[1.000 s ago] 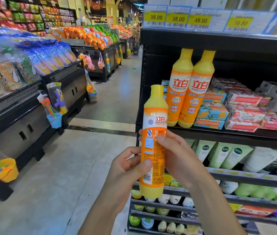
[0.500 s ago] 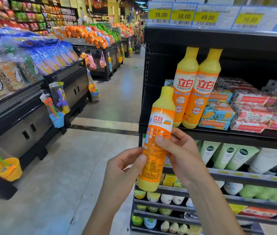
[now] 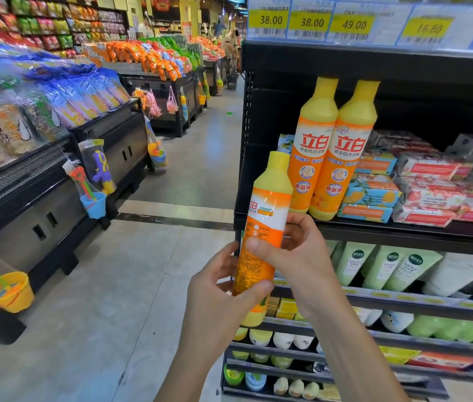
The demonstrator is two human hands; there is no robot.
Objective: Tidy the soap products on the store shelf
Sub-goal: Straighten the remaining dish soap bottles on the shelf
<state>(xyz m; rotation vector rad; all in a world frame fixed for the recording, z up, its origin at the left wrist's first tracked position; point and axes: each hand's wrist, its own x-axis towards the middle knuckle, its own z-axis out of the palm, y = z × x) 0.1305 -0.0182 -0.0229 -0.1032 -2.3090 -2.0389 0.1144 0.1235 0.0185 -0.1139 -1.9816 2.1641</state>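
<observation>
From the head view, you hold one orange dish-soap bottle (image 3: 267,224) in the air with both hands, in front of the left end of the black shelf (image 3: 403,233). The bottle leans a little, with its yellow cap up and to the right and its label turned partly away from you. Your left hand (image 3: 217,288) grips the lower part, thumb curled across the front and fingers probably behind it, though they are mostly hidden. Your right hand (image 3: 296,250) wraps the middle, thumb pressed on the label and fingers curled round the far side. Just above and to the right, two taller bottles (image 3: 313,146) of the same brand stand upright on the shelf, touching each other. Stacked soap packs (image 3: 429,184) lie beside them to the right. Pale green tubes (image 3: 374,265) lean on the level below, and yellow price tags (image 3: 310,23) line the top edge.
</observation>
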